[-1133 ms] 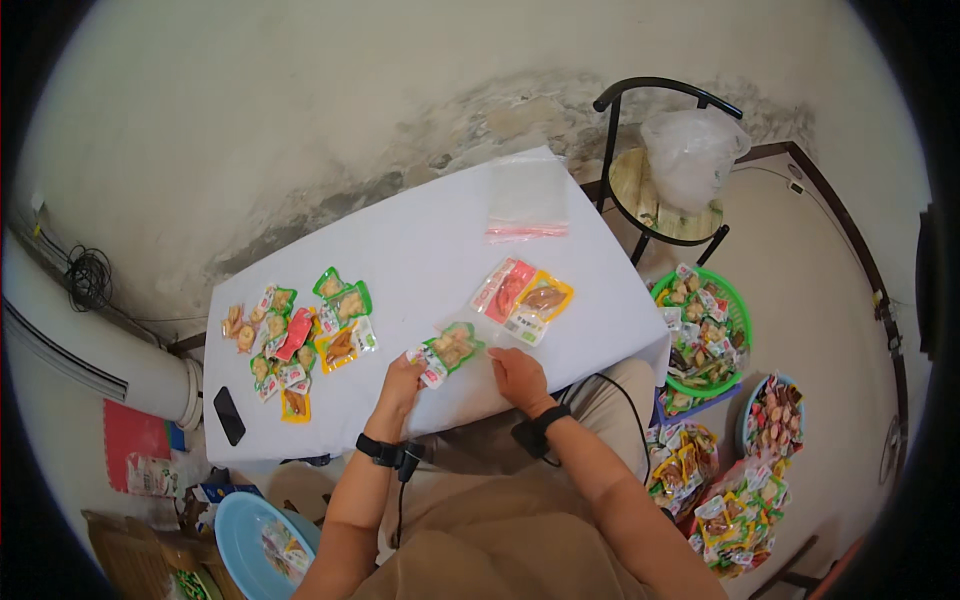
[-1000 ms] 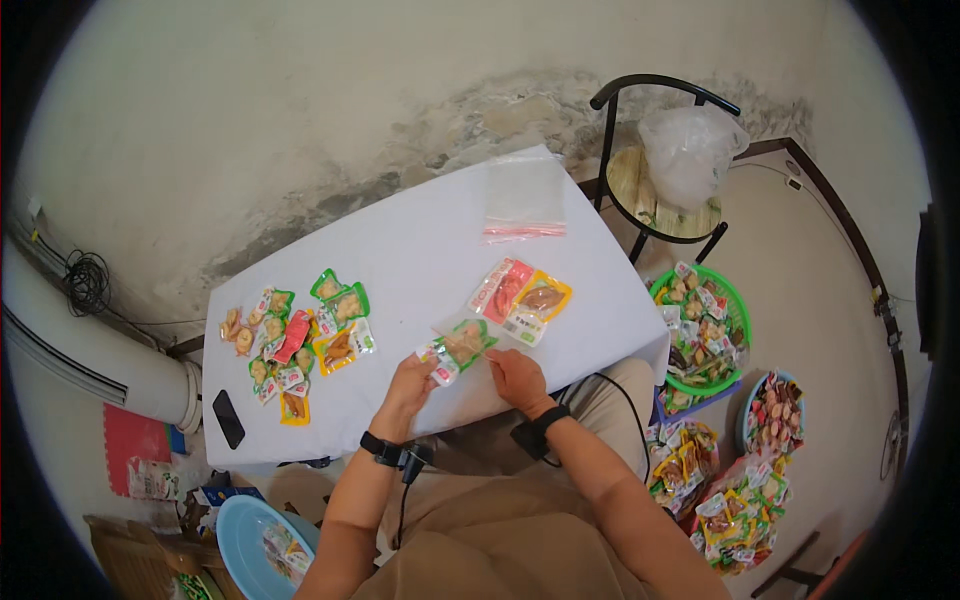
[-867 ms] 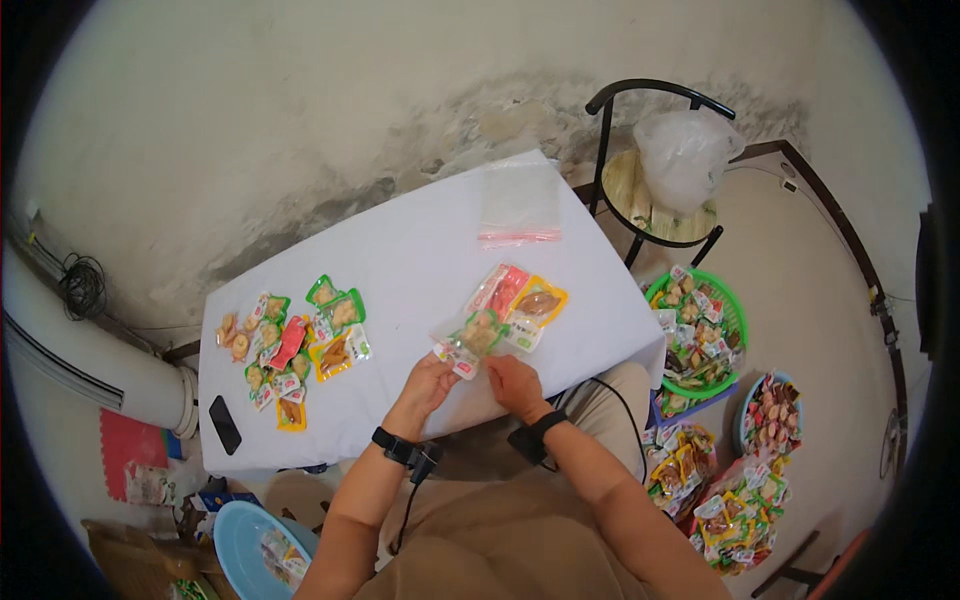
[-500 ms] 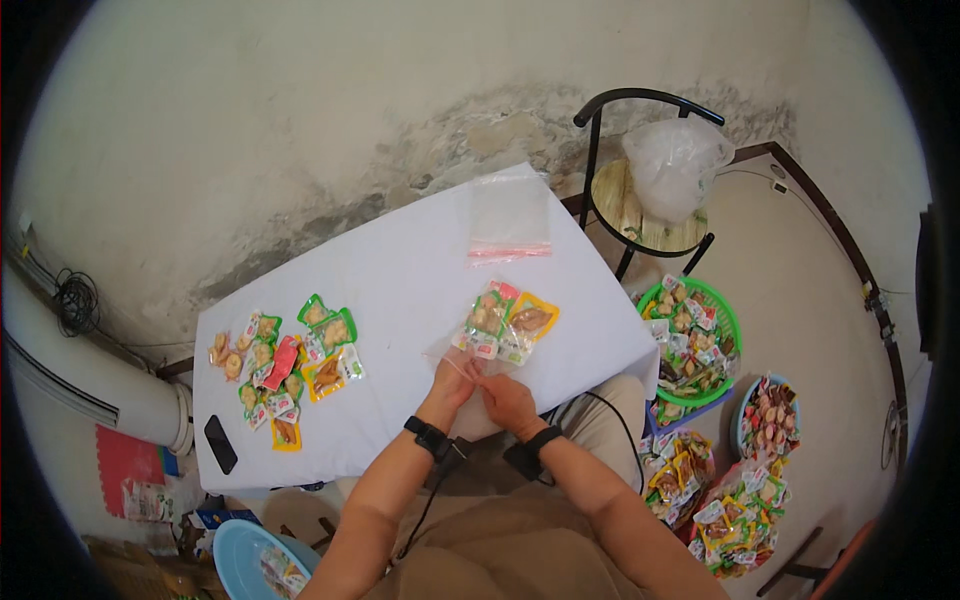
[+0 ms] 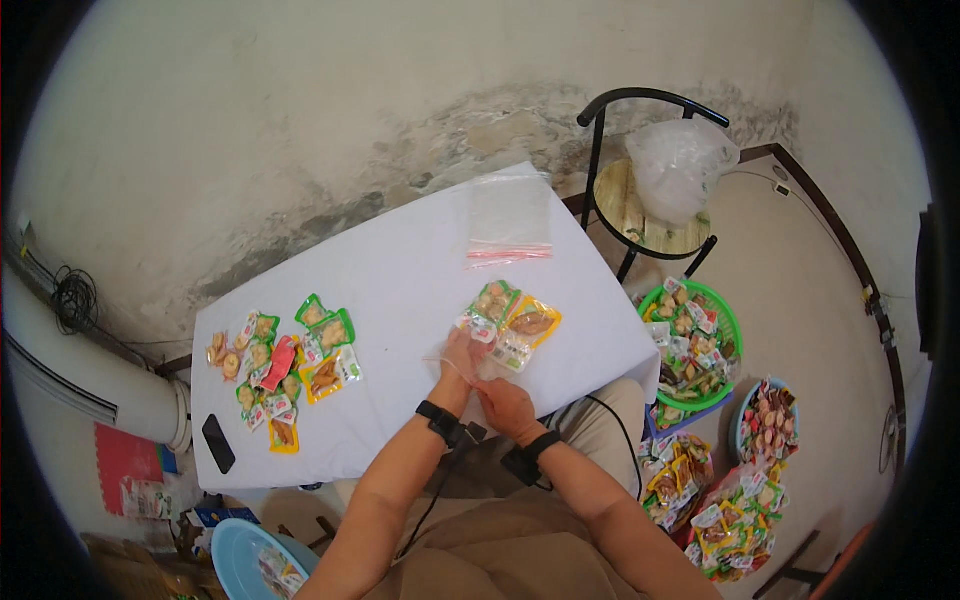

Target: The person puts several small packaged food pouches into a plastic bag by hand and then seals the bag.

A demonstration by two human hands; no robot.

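Fingertips of our left hand (image 5: pixel 458 362) lie at the lower left corner of the green-edged snack packet (image 5: pixel 494 302), close together and partly hidden, so we cannot tell whether they pinch it or only press on it. A second ago we held that packet between our two hands, short of the others; now it sits farther from us, beside the yellow-edged packet (image 5: pixel 530 322), covering most of the spot where a red one showed. Our left hand has also swung inward, and clear film from a plastic bag (image 5: pixel 488 373) crosses its wrist. Our right hand (image 5: pixel 508 407) has hardly shifted: its fingers are curled in, thumb and forefinger pinching the bag's edge just beside the left wrist. How far the film reaches over the packets, we cannot make out. Beyond them on the white tablecloth (image 5: pixel 400 275) lies a stack of clear zip bags (image 5: pixel 510 215) with red strips; well to the left we see a loose pile of packets (image 5: pixel 282 362) and, nearer us, a black phone (image 5: pixel 218 444). Off the table's right side stands a filled green basket (image 5: pixel 738 340), with a black-framed chair (image 5: pixel 655 92) behind it.
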